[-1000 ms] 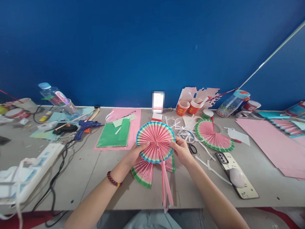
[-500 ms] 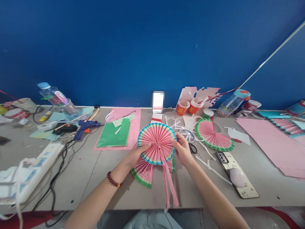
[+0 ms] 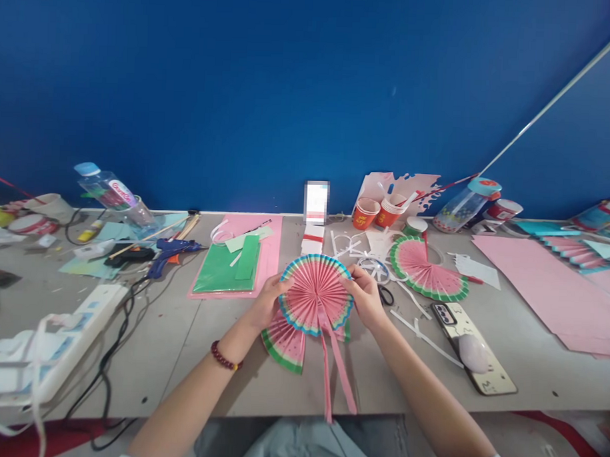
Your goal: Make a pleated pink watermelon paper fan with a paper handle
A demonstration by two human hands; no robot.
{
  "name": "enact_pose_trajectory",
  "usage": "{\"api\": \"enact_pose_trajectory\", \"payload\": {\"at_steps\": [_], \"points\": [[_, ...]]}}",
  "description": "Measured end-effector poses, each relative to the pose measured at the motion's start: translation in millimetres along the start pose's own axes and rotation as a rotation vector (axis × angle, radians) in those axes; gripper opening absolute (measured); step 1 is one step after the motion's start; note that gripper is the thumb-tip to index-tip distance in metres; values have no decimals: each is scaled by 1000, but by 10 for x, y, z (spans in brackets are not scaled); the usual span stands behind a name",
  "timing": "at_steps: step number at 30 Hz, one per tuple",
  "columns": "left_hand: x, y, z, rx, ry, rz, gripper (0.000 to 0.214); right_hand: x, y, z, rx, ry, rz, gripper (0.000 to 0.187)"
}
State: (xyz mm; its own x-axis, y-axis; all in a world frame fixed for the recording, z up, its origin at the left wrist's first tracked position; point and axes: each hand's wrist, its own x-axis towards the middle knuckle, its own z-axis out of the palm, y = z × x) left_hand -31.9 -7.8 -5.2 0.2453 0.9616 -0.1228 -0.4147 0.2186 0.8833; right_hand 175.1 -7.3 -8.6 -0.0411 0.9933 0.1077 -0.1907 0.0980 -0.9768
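Between my two hands is a round pleated paper fan (image 3: 317, 289), pink with a pale green band and a blue scalloped rim. My left hand (image 3: 270, 299) grips its left edge, thumb on the front. On the right edge my right hand (image 3: 365, 296) holds it the same way; the fingers behind are partly hidden. Two pink strips (image 3: 340, 373) hang from the fan's middle toward the table's front edge. Under it lies a green-rimmed watermelon paper fan (image 3: 285, 344), mostly covered. Another watermelon fan (image 3: 428, 273) lies open to the right.
Left of my hands are green paper sheets (image 3: 226, 269), a blue glue gun (image 3: 171, 254) and a power strip (image 3: 81, 341). To the right lie black-handled scissors (image 3: 386, 296), white paper strips (image 3: 419, 332), a phone (image 3: 475, 351) and pink paper (image 3: 548, 283). Red paper cups (image 3: 365, 214) stand behind.
The round fan has shifted slightly down and right. My left hand has moved from its lower left, thumb near the middle, up to its left edge. The right hand has barely moved.
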Motion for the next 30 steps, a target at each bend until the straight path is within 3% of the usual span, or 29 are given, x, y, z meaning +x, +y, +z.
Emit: {"api": "enact_pose_trajectory", "payload": {"at_steps": [6, 12, 18, 30], "points": [[25, -26, 17, 121, 75, -34, 29, 21, -52, -14, -255, -188, 65, 33], [-20, -44, 85, 206, -7, -45, 26, -1, -72, 90, -50, -260, 202, 29], [-4, -59, 79, 170, 12, -32, 21, -16, -5, 93, 139, -178, 326, 26], [1, -49, 102, 13, 83, -108, 29, -25, 20, 84, 216, -172, 359, 23]]}}
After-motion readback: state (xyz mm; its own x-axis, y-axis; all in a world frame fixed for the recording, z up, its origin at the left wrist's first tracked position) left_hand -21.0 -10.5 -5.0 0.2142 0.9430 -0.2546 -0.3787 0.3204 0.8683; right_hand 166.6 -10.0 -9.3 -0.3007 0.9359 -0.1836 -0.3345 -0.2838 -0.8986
